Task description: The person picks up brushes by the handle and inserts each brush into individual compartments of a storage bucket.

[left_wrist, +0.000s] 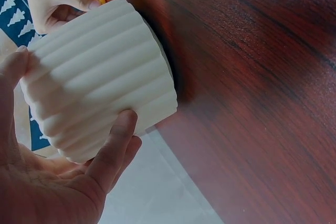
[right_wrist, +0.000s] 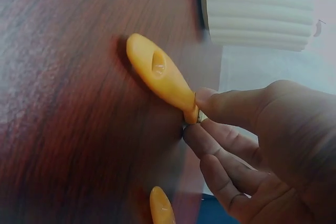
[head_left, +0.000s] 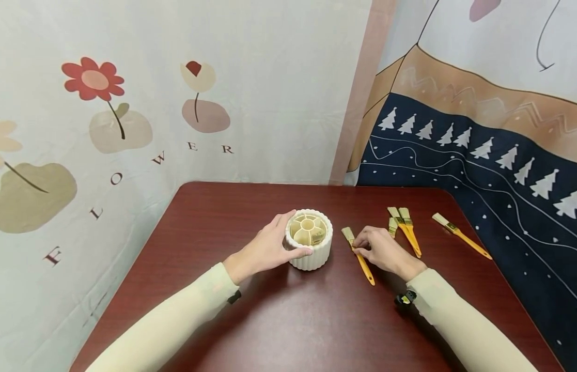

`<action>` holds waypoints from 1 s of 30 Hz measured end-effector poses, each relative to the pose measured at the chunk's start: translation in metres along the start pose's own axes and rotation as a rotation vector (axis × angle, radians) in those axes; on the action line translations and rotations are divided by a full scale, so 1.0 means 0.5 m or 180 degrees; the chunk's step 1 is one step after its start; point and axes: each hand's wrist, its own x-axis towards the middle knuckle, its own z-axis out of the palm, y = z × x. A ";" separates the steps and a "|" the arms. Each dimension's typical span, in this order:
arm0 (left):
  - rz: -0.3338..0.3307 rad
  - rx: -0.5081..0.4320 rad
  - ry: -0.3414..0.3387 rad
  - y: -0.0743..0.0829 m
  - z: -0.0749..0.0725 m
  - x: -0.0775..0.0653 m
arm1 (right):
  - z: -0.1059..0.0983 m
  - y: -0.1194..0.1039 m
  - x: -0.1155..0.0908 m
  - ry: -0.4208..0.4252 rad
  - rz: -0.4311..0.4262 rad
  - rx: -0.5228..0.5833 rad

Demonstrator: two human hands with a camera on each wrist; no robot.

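Note:
A white round holder (head_left: 316, 257) with ribbed sides and a divided inside stands upright on the table. My left hand (head_left: 265, 247) grips it from the left, thumb on the near side and fingers round the far side; its ribbed wall (left_wrist: 100, 82) fills much of the left wrist view. To the right of the holder, my right hand (head_left: 386, 250) pinches a yellow-handled paintbrush (head_left: 365, 269) between thumb and fingers. Its pale bristles point away from me. In the right wrist view the brush handle's end (right_wrist: 165, 74), with its hanging hole, sticks out past the fingertips.
Beyond the right hand lies a group of similar paintbrushes (head_left: 411, 235), one partly hidden by that hand. Another paintbrush (head_left: 465, 238) lies near the right edge of the dark red table (head_left: 232, 206). Printed cloth (head_left: 279, 103) hangs behind the table and along its sides.

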 end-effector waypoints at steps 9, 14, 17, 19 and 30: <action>0.0014 -0.0027 -0.0005 -0.003 -0.001 0.001 | 0.008 -0.009 0.016 0.0129 0.0290 0.0005; 0.0004 -0.0039 -0.0011 -0.002 -0.002 0.001 | 0.010 -0.018 0.024 0.0234 0.0451 -0.0059; -0.0002 -0.0035 -0.0017 -0.002 -0.002 0.000 | 0.013 -0.021 0.026 0.0214 0.0584 -0.0045; -0.0007 -0.0028 -0.0022 -0.002 -0.001 0.001 | 0.018 -0.023 0.029 0.0188 0.0689 -0.0013; -0.0027 -0.0059 0.0006 -0.001 0.002 0.001 | 0.028 -0.032 0.035 0.0321 0.0851 -0.0066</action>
